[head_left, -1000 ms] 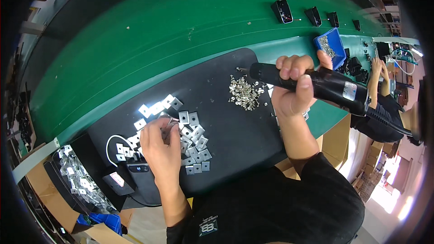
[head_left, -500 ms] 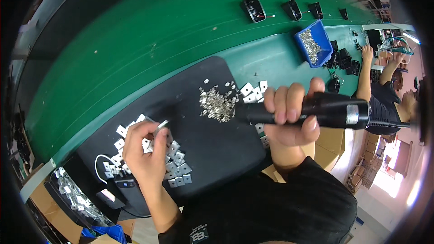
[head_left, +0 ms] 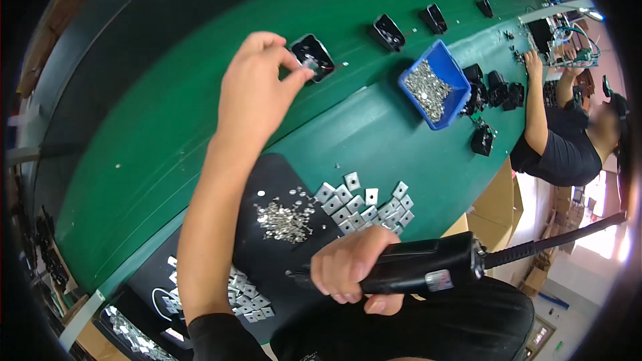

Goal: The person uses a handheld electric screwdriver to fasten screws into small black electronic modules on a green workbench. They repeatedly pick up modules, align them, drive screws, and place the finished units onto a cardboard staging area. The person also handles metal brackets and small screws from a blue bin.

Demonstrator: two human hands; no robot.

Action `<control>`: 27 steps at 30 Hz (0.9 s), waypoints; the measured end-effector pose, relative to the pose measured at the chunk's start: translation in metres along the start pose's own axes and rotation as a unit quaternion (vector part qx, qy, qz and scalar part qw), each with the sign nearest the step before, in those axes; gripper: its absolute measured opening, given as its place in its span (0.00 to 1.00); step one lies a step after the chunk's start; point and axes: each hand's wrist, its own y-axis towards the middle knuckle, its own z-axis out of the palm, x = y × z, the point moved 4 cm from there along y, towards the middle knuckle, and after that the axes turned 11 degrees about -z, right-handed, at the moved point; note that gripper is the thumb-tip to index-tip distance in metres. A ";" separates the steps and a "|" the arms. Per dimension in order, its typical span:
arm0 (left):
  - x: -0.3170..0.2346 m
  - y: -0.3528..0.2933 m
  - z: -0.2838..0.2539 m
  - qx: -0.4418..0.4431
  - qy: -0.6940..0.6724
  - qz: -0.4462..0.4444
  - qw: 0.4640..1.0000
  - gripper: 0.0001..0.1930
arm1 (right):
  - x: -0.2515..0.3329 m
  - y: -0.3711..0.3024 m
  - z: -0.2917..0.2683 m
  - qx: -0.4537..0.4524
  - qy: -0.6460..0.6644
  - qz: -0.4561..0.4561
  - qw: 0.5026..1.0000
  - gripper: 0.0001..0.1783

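Note:
Up at the green conveyor belt, my left hand (head_left: 251, 90) reaches over a small black open box (head_left: 321, 75) that has a short wire. Thumb and index finger pinch a small shiny metal plate (head_left: 309, 64), partly hidden, at the box's opening. My right hand (head_left: 354, 267) is wrapped around a black electric screwdriver (head_left: 424, 264). Its bit end points left over the black mat (head_left: 294, 307), and a thick cable leaves its rear end. Beyond the tip lies a pile of small silver screws (head_left: 284, 220) on the mat.
Loose square metal plates (head_left: 368, 210) lie right of the screws; more lie by my left forearm. A blue bin (head_left: 449, 80) holds small metal parts. More black boxes (head_left: 388, 32) stand on the belt. At the right, a co-worker (head_left: 565, 140) reaches over the bench.
My left hand has gone from the mat up to a black box on the belt. My right hand has brought the screwdriver lower and nearer to me. The view has shifted.

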 end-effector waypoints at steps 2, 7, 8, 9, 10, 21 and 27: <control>0.003 0.011 0.015 0.004 0.012 0.014 1.000 0.09 | -0.003 -0.002 0.003 -0.067 0.012 0.016 0.998 0.24; 0.015 0.020 0.034 0.062 0.026 -0.081 0.994 0.10 | -0.002 -0.005 0.005 -0.089 0.000 0.021 0.996 0.23; 0.015 0.020 0.034 0.061 0.017 -0.092 0.994 0.11 | -0.001 -0.005 0.003 -0.087 0.006 0.025 0.996 0.23; 0.013 0.020 0.035 0.059 0.007 -0.105 0.993 0.12 | 0.000 -0.005 0.002 -0.085 0.013 0.030 0.996 0.23; 0.012 0.022 0.033 0.055 0.001 -0.114 0.992 0.13 | -0.001 -0.003 0.001 -0.079 0.022 0.032 0.996 0.23; 0.026 -0.005 -0.002 -0.020 -0.010 -0.005 1.000 0.11 | -0.003 -0.002 0.008 -0.050 -0.030 0.088 0.994 0.23; 0.035 -0.113 -0.100 -0.041 0.023 -0.100 0.994 0.11 | -0.006 -0.008 0.018 -0.059 -0.055 0.090 0.993 0.23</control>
